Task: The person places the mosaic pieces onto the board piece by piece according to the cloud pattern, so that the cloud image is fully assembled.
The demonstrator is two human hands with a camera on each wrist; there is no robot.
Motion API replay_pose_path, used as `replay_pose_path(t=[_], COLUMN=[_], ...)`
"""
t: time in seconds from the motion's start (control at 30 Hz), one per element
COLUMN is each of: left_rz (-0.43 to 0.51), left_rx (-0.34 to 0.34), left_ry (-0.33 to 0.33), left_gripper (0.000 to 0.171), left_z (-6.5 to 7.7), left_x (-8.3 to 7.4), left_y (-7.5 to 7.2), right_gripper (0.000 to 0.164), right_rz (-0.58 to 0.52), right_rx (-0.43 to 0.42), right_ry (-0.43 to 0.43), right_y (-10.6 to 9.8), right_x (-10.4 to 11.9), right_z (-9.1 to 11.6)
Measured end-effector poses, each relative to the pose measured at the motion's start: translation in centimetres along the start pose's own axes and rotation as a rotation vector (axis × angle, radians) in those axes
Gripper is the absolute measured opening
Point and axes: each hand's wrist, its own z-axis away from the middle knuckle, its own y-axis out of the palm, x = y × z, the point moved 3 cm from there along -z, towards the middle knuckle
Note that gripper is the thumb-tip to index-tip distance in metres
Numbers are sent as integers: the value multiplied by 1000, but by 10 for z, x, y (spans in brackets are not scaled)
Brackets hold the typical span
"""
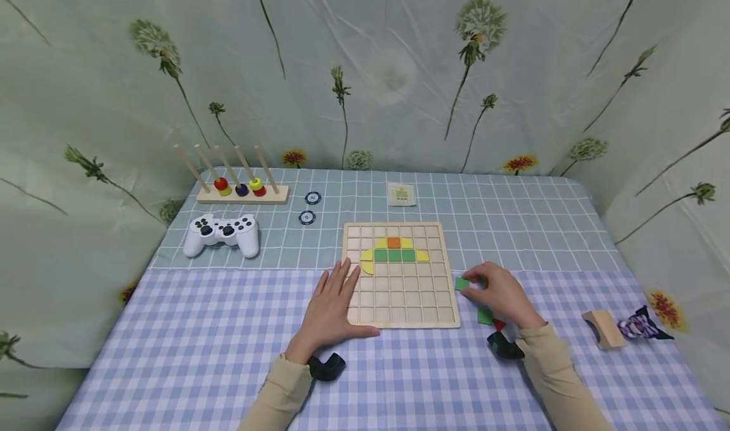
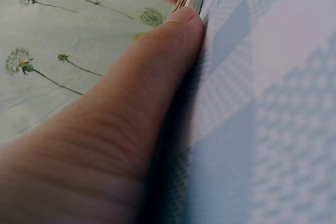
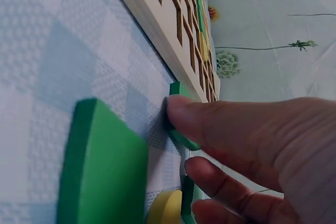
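My left hand (image 1: 331, 314) lies over the lower left edge of a wooden grid board (image 1: 419, 301), its fingers stretched out and its thumb (image 2: 168, 40) along the near edge. In the upper part of the board sit green squares (image 1: 393, 255), an orange square (image 1: 393, 243) and several yellow curved tiles (image 1: 367, 267). Just off the board's right side, my right hand (image 1: 502, 291) pinches a green square tile (image 1: 461, 284) between thumb and fingers. Another green square (image 3: 107, 166), a red piece (image 1: 499, 324) and a yellow curved piece (image 3: 165, 208) lie under or beside that hand, partly hidden.
A small picture card (image 1: 402, 194) lies behind the board. To the back left are two round chips (image 1: 307, 217), a white game controller (image 1: 221, 234) and a peg stand with beads (image 1: 244, 195). At the right lie a wooden arch block (image 1: 606, 329) and a purple wrapped packet (image 1: 643, 324).
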Motion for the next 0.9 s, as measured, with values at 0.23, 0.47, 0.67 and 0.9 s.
replay_pose_path(t=[0.23, 0.47, 0.67, 0.9], left_rz=[8, 10, 14, 11], left_rx=[10, 8, 0, 1], left_ry=[-1, -2, 4, 0], left_gripper=[123, 124, 124, 123], left_z=[1, 0, 0, -1], left_x=[0, 0, 0, -1], left_y=[-1, 0, -1, -2], right_gripper=[18, 17, 16, 14], right_rz=[-48, -13, -75, -125], right_rx=[-2, -46, -55, -26], right_ry=[49, 46, -55, -153], right_y=[0, -4, 6, 33], right_x=[2, 15, 40, 70], right_z=[3, -2, -19, -45])
